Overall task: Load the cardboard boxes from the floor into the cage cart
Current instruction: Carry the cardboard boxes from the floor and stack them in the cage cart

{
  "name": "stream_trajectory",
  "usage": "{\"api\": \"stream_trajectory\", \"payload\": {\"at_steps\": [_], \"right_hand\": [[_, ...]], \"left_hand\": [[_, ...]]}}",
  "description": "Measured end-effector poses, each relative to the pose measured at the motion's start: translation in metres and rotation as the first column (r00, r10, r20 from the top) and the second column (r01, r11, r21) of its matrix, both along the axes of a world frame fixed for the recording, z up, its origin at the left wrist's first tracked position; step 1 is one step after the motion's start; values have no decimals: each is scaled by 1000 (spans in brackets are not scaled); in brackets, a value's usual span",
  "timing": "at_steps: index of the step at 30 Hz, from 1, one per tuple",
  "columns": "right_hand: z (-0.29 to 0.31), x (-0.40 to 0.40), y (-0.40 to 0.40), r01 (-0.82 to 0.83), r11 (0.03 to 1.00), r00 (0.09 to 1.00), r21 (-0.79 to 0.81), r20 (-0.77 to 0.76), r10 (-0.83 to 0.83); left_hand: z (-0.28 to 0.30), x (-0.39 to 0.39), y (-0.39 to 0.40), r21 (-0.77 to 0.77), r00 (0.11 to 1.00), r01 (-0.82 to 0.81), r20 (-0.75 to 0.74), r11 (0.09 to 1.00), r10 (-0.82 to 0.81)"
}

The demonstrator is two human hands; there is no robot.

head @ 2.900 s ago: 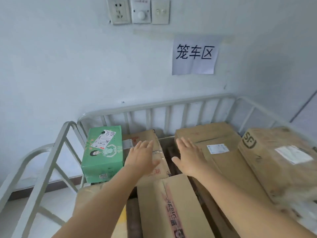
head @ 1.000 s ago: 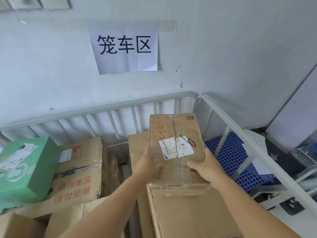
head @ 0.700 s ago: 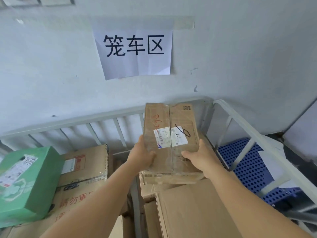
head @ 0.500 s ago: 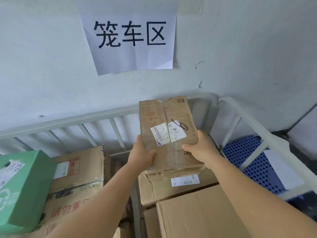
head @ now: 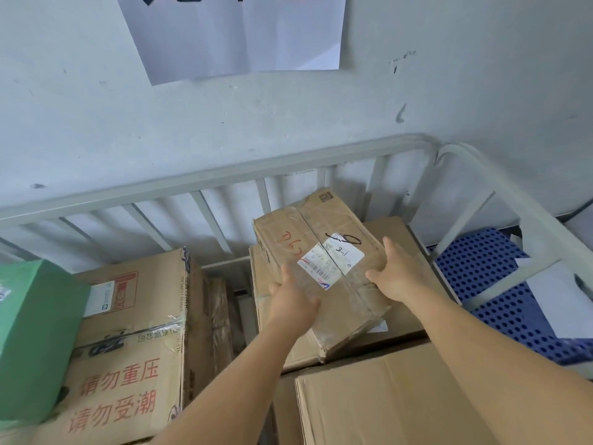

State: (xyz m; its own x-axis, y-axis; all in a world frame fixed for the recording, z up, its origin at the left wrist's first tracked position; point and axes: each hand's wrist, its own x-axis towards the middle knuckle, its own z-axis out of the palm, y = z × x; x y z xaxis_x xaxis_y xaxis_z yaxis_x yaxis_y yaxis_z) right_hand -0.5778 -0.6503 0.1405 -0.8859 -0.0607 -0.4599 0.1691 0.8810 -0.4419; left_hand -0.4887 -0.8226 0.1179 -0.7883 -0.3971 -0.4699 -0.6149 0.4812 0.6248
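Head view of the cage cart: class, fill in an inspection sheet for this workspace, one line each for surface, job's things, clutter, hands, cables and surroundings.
Surface: cage cart, grey railed, holding stacked boxes.
Job's things: small taped box with a shipping label, tilted, on a flat brown box; large box with red print at left; another carton nearest.
Clutter: green box on the left stack.
Hands: left hand and right hand hold the small box by its sides.
Cables: a dark cable at right.
Surroundings: paper sign on grey wall; blue perforated pallet outside the cart.
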Motion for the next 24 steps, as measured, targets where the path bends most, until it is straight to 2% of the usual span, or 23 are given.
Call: {"api": "stream_trajectory", "payload": {"at_steps": [3,7,13,16,19,21,24], "right_hand": [[-8,22,-8,176,983,982,50,56,-178],[-17,56,-19,313,945,947,-91,100,-304],[-22,45,-16,356,910,934,-213,97,-343],[-17,29,-9,325,930,945,-172,93,-313],[-12,11,3,336,929,939,-152,-14,-342],[-11,-2,10,355,920,922,-167,-97,-374],[-13,-7,12,362,926,922,-111,-105,-373]], "left_hand": [[6,-22,-16,-200,994,105,24,974,-102],[5,-57,-50,-441,959,279,95,853,-265],[6,-91,-93,-528,901,429,186,733,-393],[11,-85,-100,-472,925,374,122,799,-361],[15,-67,-94,-363,954,297,85,883,-286],[13,-48,-86,-328,969,244,105,913,-222],[8,-15,-68,-331,980,172,151,928,-128]]}}
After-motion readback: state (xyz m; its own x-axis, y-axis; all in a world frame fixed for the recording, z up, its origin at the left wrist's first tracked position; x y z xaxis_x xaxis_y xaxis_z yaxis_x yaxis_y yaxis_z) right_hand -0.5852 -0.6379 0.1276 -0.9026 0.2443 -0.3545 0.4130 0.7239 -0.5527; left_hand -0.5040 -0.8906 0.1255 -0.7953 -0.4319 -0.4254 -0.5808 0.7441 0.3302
